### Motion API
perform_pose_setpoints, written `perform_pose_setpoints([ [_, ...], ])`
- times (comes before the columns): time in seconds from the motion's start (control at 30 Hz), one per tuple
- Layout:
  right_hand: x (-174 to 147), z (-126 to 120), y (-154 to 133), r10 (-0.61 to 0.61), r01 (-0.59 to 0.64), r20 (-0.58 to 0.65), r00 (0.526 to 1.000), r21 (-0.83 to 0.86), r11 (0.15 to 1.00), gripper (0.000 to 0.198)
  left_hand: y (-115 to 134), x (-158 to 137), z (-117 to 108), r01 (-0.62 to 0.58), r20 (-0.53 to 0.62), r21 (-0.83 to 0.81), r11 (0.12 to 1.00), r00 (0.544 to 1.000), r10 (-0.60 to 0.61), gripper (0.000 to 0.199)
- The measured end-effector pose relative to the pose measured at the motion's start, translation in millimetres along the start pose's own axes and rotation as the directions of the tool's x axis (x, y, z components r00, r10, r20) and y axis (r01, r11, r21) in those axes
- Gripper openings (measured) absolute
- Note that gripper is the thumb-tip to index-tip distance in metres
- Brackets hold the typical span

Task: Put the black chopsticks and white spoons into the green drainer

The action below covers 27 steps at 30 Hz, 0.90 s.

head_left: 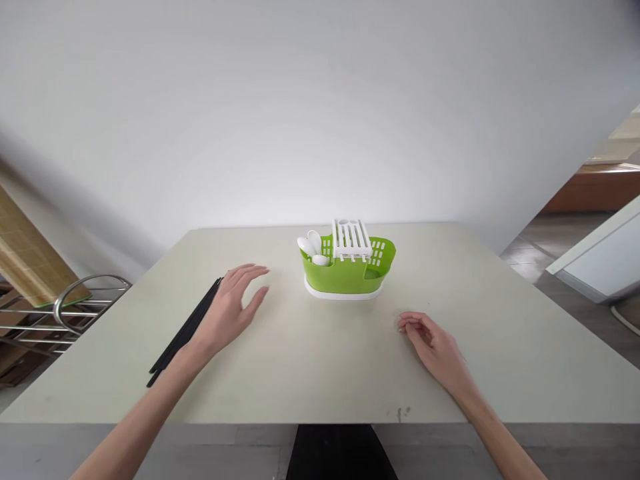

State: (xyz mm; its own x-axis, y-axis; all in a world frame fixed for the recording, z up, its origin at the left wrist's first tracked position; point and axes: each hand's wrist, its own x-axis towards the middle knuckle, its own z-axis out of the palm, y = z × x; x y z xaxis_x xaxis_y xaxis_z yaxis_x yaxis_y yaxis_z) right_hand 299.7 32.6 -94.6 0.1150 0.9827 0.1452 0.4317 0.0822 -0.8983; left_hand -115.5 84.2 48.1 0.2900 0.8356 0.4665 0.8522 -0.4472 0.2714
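My left hand [235, 300] is open over the left part of the table, thumb and fingers spread with nothing between them. Beside it lies a bundle of black chopsticks [187, 325], slanting toward the near left and partly hidden by my hand and forearm. My right hand [430, 343] is near the table's right half, fingers curled together and thumb against them, no object showing. Between and beyond both hands stands a green cutlery basket [343, 277] on a white base, with a white slotted rack [352, 239] across its middle. White spoons [313, 245] stand in its left compartment.
The pale table [300, 373] meets a white wall [320, 120] at its far edge. Left of it, a metal rack [65, 310] holds a bamboo board [35, 247]. A white panel [605, 257] stands on the floor at right.
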Motion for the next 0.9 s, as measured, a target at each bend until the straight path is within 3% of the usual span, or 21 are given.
perform_pose_setpoints([
  [0.1, 0.9, 1.1, -0.9, -0.025, 0.025, -0.010, 1.000, 0.014, 1.000, 0.030, 30.0, 44.2, 19.4, -0.138, -0.061, -0.085, 0.987, 0.989, 0.134, 0.037],
  [0.2, 2.7, 2.0, -5.0, -0.047, 0.048, -0.021, 0.999, 0.041, 0.998, 0.030, 42.3, 79.1, 40.4, -0.233, -0.072, -0.100, 0.967, 0.971, 0.226, 0.034],
  [0.37, 5.9, 3.4, -10.7, -0.060, 0.062, -0.035, 0.998, 0.062, 0.996, 0.028, 44.2, 103.6, 54.4, -0.237, -0.059, -0.175, 0.956, 0.971, 0.230, 0.029],
  [0.47, 6.3, 3.9, -9.1, -0.077, 0.078, -0.023, 0.997, 0.051, 0.996, 0.027, 47.7, 104.8, 40.7, -0.097, -0.084, -0.360, 0.928, 0.994, 0.071, 0.034],
  [0.53, 5.9, 3.9, -6.8, -0.087, 0.087, -0.019, 0.996, 0.051, 0.995, 0.028, 51.7, 103.4, 22.9, -0.003, -0.122, -0.521, 0.853, 0.990, -0.071, 0.037],
  [0.63, 4.7, 3.7, -4.1, -0.089, 0.090, -0.016, 0.996, 0.056, 0.994, 0.031, 54.3, 98.9, -11.3, 0.010, -0.208, -0.732, 0.681, 0.949, -0.238, 0.041],
  [0.7, 3.8, 3.7, -2.8, -0.084, 0.085, -0.019, 0.996, 0.053, 0.995, 0.032, 50.0, 93.1, -33.9, 0.009, -0.250, -0.789, 0.615, 0.908, -0.335, 0.043],
  [0.8, 3.2, 3.7, 0.3, -0.067, 0.068, -0.024, 0.997, 0.039, 0.997, 0.032, 30.5, 78.2, -56.5, 0.090, -0.251, -0.750, 0.655, 0.878, -0.407, 0.044],
  [0.9, 3.1, 3.8, 5.4, -0.060, 0.061, -0.013, 0.998, 0.015, 0.998, 0.032, -3.3, 57.6, -57.0, 0.323, -0.097, -0.552, 0.769, 0.891, -0.444, 0.047],
])
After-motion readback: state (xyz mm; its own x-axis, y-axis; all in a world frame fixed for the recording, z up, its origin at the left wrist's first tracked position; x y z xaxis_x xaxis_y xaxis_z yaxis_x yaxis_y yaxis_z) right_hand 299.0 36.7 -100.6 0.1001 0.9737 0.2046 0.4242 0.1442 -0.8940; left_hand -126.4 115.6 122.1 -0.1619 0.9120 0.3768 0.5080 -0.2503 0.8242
